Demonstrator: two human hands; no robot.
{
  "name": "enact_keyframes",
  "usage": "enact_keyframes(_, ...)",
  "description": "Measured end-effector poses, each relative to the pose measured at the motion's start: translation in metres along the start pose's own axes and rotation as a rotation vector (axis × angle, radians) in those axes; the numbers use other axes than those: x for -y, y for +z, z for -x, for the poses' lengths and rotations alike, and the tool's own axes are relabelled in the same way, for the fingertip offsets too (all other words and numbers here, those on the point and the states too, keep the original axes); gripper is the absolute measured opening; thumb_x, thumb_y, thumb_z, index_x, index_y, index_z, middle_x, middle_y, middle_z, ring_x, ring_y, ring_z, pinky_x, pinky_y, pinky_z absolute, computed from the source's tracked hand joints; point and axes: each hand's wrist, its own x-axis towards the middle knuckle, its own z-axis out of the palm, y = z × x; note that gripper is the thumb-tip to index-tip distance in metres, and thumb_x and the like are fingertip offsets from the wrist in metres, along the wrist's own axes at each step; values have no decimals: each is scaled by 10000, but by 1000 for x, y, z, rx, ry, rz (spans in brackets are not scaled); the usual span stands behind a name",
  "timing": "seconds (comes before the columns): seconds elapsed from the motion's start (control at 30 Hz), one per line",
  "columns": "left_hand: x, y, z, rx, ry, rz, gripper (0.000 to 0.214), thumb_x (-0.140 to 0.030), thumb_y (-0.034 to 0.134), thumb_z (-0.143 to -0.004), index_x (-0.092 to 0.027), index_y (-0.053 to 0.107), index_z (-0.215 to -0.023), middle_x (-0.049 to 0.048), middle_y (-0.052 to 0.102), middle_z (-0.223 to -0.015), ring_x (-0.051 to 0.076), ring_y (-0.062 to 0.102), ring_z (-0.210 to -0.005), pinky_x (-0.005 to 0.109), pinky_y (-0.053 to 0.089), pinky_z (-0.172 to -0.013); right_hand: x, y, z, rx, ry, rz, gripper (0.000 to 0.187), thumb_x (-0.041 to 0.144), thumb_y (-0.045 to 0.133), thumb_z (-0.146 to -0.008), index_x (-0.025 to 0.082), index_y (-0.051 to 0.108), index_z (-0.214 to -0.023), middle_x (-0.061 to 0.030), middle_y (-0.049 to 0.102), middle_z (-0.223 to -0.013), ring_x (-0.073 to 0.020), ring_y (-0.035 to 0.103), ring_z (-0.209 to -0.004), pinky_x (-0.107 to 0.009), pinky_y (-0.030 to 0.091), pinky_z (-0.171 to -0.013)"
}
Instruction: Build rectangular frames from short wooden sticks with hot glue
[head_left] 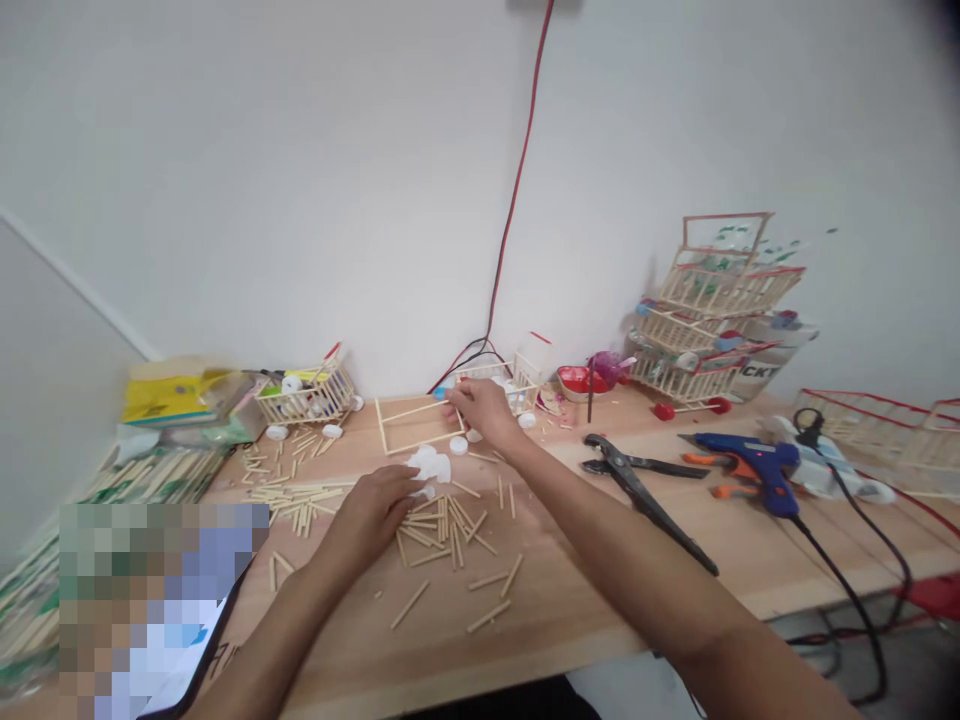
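Observation:
My right hand (482, 408) is closed in a pinch at the right end of a rectangular frame of thin wooden sticks (417, 448), which rests on the table. Its fingertips partly cover that corner. Lower and to the left, my left hand (381, 500) has its fingers curled against a white, crumpled-looking piece (430, 464); whether this is tissue or a group of white discs is hard to make out. A white cap (458, 446) lies below my right hand. Loose short sticks (450, 525) are scattered in front of my left hand.
A blue glue gun (750, 465) and black pliers (645, 500) lie at right. Stacked stick carts (705, 320) stand behind them. Left are a filled stick cart (307, 395), bagged sticks (161, 465) and a blurred-out device (165, 610). A red dish (582, 382) sits near the wall.

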Motion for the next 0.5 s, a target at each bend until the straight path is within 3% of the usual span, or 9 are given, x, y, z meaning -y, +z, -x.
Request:
enact_keyframes(0.27, -16, -1, 3, -47, 40, -22, 231, -281, 500, -906, -200, 690, -1012, 98, 697, -1094, 223, 633, -1022, 385, 511, -860, 4, 36, -18, 61, 23, 363, 271, 152, 384, -939, 115, 651, -905, -82, 715, -796, -120, 675, -665, -180, 481, -602)
enact_keyframes(0.37, -17, -3, 4, -29, 46, -9, 249, -297, 475, -919, -208, 686, -1017, 94, 696, -1092, 221, 633, -1014, 386, 509, -853, 0, 45, -30, 93, 59, 533, 208, 220, 473, -943, 111, 640, -1005, -116, 679, -973, -181, 655, -901, -275, 507, -775)
enact_keyframes(0.5, -16, -2, 4, -8, 19, 16, 256, -310, 475, -921, -209, 688, -1022, 90, 693, -1104, 218, 626, -1030, 387, 498, -874, -10, 53, -43, 176, 47, 707, 348, 323, 565, -907, 146, 543, -1205, -96, 569, -1192, -209, 595, -1011, -412, 518, -843)
